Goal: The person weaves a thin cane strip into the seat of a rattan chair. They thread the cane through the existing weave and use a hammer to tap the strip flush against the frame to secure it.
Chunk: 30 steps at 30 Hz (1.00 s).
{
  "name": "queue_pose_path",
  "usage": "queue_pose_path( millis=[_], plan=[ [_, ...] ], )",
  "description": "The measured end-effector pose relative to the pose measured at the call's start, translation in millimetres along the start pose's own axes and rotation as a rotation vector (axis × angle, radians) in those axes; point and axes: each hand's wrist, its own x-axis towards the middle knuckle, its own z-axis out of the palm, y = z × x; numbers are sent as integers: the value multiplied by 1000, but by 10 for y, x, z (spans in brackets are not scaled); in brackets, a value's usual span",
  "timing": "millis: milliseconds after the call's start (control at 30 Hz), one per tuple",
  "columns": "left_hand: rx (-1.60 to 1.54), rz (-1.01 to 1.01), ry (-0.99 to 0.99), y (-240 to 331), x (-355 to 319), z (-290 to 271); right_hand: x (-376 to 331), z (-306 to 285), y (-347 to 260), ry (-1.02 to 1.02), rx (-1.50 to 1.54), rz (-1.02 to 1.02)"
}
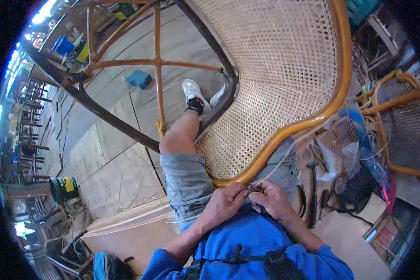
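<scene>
My left hand (pixel 225 202) and my right hand (pixel 271 199) meet in front of my blue shirt, both closed with fingertips pinched together. A thin pale cane strand (pixel 279 164) runs through them; one length rises to the right, another trails out left below the left wrist. Between the fingertips is a small dark piece (pixel 252 188), too small to make out. Just beyond my hands, a rattan chair with an orange-brown rim (pixel 308 119) and woven cane panel (pixel 275 74) leans across my lap. Its dark legs and brown crossed braces (pixel 157 62) reach away to the left.
Right of my lap, a hammer (pixel 312 186) lies among other tools, clear plastic wrapping (pixel 329 156) and a dark cloth bag. Another rattan chair (pixel 389 107) stands farther right. At left are a green bucket (pixel 64 189) and a plywood sheet (pixel 126 238); a teal block (pixel 139 79) lies on the floor.
</scene>
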Motion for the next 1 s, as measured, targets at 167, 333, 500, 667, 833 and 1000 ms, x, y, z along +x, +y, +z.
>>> queue_pose_path(
  millis=[167,333,500,667,833,1000],
  plan=[
    [-15,-1,-89,-6,-231,-180,-15,74,109,-8,-71,23],
    [12,-185,-137,-87,-567,-387,4,21,237,-54,78,39],
    [-15,-218,-162,-158,-773,-557,9,55,215,-77,40,107],
    [-4,-186,-138,-228,-919,-686,-6,19,192,26,124,54],
    [-45,-288,-101,-302,-1174,-892,-5,-114,162,298,171,46],
    [-131,-334,84,-285,-823,-572,-30,-158,28,219,157,-67]
  ],
)
